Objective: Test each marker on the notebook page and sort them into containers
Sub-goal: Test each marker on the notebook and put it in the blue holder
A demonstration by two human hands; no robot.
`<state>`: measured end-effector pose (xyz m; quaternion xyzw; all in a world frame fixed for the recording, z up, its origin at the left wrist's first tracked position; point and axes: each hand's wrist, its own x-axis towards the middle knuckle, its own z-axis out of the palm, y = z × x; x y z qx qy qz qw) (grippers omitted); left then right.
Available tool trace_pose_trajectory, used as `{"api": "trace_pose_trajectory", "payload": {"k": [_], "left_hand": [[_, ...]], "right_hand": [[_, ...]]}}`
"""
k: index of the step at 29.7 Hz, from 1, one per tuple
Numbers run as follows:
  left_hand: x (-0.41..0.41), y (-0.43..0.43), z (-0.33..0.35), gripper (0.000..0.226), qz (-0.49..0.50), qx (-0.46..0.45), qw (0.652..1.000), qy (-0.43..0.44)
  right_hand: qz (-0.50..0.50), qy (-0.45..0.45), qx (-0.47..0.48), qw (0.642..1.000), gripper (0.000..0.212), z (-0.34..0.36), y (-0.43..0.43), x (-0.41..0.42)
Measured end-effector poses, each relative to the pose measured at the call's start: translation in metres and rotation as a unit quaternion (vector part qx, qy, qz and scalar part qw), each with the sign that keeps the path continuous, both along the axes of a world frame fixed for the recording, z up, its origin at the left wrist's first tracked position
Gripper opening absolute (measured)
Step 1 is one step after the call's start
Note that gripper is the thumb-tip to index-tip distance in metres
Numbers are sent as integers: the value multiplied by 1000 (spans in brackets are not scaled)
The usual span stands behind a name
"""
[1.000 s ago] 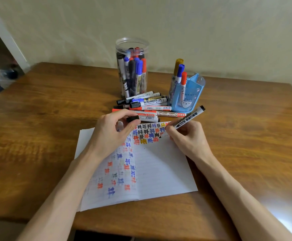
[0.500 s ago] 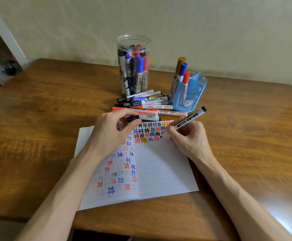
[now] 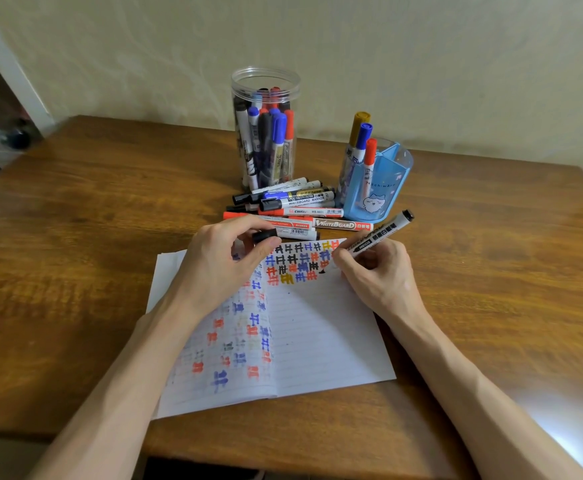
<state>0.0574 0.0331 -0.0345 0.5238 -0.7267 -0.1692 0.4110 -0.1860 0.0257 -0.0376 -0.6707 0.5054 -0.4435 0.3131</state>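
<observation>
The right hand's fingers (image 3: 345, 257) are curled tight round the lower barrel of a black-and-white marker (image 3: 383, 230). Its tip is down on the right-hand page of the open notebook (image 3: 318, 327), at the right end of the rows of coloured test marks, and its back end is tilted up to the far right. The right hand (image 3: 382, 275) rests on that page's right edge. The left hand (image 3: 219, 268) lies over the notebook's far left part, thumb and forefinger pinching a black cap (image 3: 264, 234). Just beyond the notebook lies a heap of loose markers (image 3: 297, 206). Behind the heap stands a clear jar (image 3: 266, 77) packed with upright markers. To its right, a blue holder (image 3: 389, 188) holds three more. Everything sits on a wooden table (image 3: 75, 220).
</observation>
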Motion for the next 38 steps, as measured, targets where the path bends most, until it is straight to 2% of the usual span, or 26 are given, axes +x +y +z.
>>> {"api": "trace_pose_trajectory", "payload": {"k": [11, 21, 28, 38], "left_hand": [[1, -1, -1, 39, 2, 0, 1000, -5], [0, 1, 1, 41, -3, 1, 1000, -8], [-1, 1, 2, 40, 0, 2, 1000, -9], [-1, 1, 1, 40, 1, 0, 1000, -11]], "right_hand": [[-9, 14, -18, 1000, 13, -2, 0, -2], [-1, 1, 3, 1000, 23, 1, 1, 1], [16, 10, 16, 1000, 15, 1, 0, 0], [-9, 10, 15, 1000, 18, 2, 1, 1]]}}
